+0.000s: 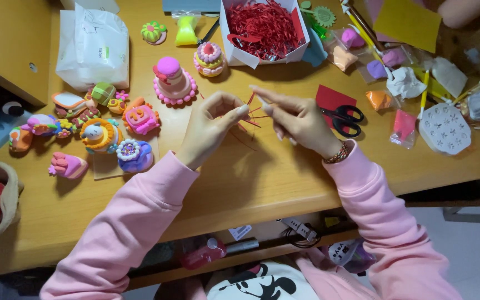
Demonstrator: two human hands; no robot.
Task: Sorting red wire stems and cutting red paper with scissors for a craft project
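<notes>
Pink-sleeved hands, left (209,126) and right (298,119), pinch red paper strips (249,114) above cluttered wooden desk (251,183).

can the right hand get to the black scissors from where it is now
Probably yes. The black scissors lie flat on the table right beside the right hand, with nothing over them. But both it and the left hand are pinching thin red paper strips, which it would need to release first.

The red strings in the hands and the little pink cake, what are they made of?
The red strands pinched by the left hand and right hand look like thin shredded paper: flat, crinkly, matte. The pink cake looks like modelling clay: soft, smooth, rounded beads.
</notes>
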